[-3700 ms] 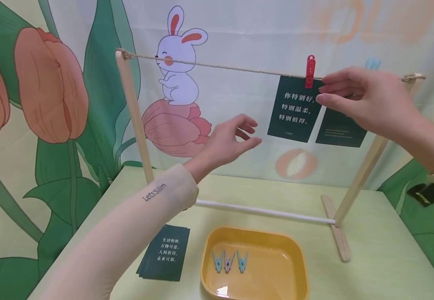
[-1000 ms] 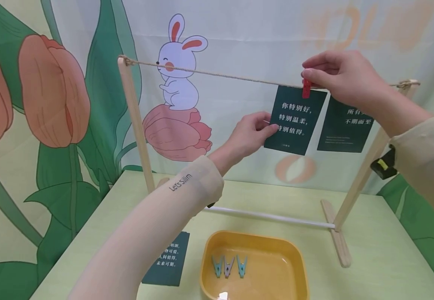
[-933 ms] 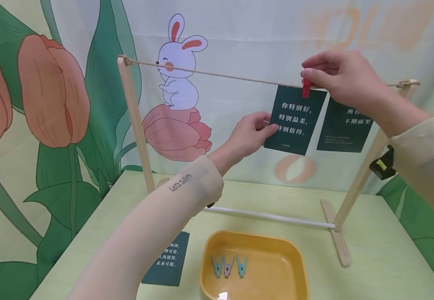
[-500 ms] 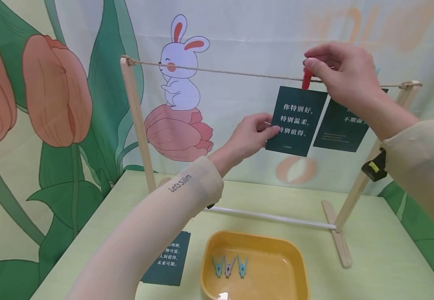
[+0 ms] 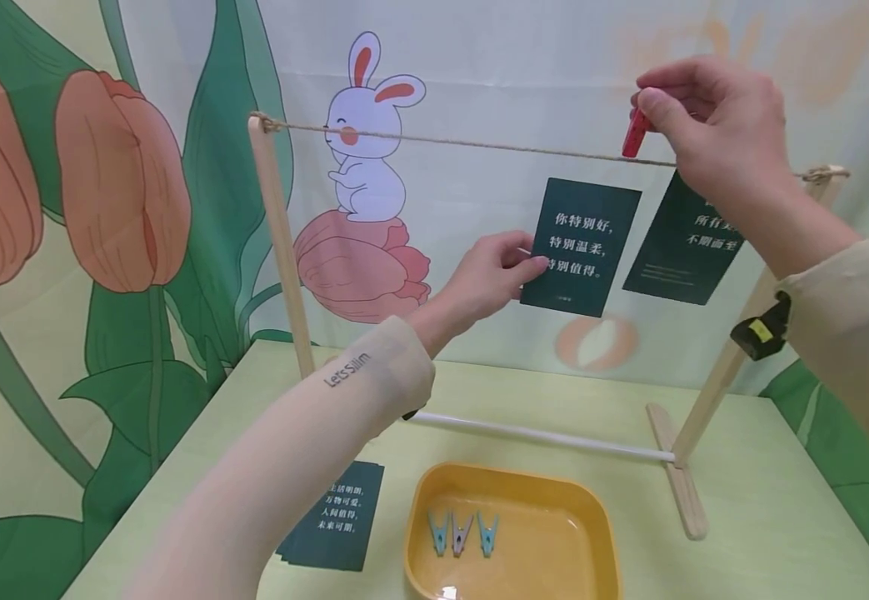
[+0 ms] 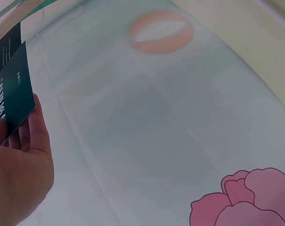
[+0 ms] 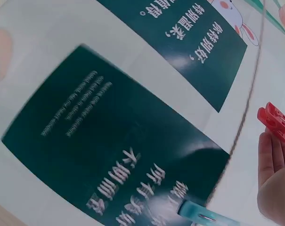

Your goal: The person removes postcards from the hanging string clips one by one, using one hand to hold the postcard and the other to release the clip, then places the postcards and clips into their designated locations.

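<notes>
While the left hand pinches a dark green printed card by its left edge, thumb in front and fingers behind, the right hand grips a red clothespin between thumb and fingers. The card is held nearly upright, slightly tilted, just below the twine, with a gap between its top edge and the line. In the right-wrist view the clothespin appears beside the twine, apart from it.

Near the right hand, a second green card hangs from the line, with a light blue clothespin at its top edge. Two wooden posts, left and right, carry the twine, tied at their tops, and a white rod runs low across the stand.

On the pale green table in front sits a yellow tray holding three small clothespins in a row: blue, purplish and blue. To its left lies a stack of green cards, partly covered by the left sleeve. Behind everything, a fabric backdrop shows a white rabbit on a pink tulip.
</notes>
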`<action>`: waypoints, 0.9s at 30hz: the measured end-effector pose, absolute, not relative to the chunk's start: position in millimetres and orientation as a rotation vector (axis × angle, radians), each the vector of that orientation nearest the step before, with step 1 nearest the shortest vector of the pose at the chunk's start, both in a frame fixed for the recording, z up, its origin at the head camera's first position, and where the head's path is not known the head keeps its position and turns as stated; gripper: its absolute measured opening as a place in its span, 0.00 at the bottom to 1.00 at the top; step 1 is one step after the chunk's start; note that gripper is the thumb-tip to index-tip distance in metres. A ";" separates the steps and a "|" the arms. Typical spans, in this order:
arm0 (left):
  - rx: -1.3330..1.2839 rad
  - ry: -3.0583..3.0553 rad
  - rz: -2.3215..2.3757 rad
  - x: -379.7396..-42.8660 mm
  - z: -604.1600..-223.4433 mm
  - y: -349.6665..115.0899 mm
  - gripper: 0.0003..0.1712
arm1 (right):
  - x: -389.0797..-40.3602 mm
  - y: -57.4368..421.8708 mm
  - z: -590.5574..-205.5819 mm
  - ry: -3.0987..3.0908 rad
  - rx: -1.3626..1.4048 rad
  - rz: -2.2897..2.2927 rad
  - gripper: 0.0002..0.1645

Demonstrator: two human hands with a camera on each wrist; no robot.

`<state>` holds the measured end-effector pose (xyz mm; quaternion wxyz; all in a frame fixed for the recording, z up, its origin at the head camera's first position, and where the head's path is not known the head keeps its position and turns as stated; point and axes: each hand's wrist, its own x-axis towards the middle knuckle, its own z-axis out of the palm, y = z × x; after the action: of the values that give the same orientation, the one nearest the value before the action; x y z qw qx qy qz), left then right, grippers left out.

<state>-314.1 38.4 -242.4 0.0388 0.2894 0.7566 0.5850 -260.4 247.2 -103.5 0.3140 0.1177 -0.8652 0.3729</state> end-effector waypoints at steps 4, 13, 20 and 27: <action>0.879 2.292 1.797 -313.7 -243.1 33.0 0.07 | -256.6 245.2 -108.3 -2.309 0.321 0.978 0.14; 0.897 2.248 1.819 -311.5 -245.2 15.0 0.07 | -245.5 240.2 -117.7 -2.342 0.386 0.980 0.14; 0.908 2.197 1.829 -308.0 -247.4 -2.4 0.07 | -238.1 236.5 -129.1 -2.390 0.414 0.983 0.14; 0.940 2.156 1.828 -304.7 -251.7 -15.8 0.07 | -231.5 233.9 -142.4 -2.418 0.446 0.985 0.14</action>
<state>-304.7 -15.8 -251.7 0.0812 0.3143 0.7215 0.6116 -231.5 233.9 -142.4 0.2439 0.1631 -0.8853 0.3607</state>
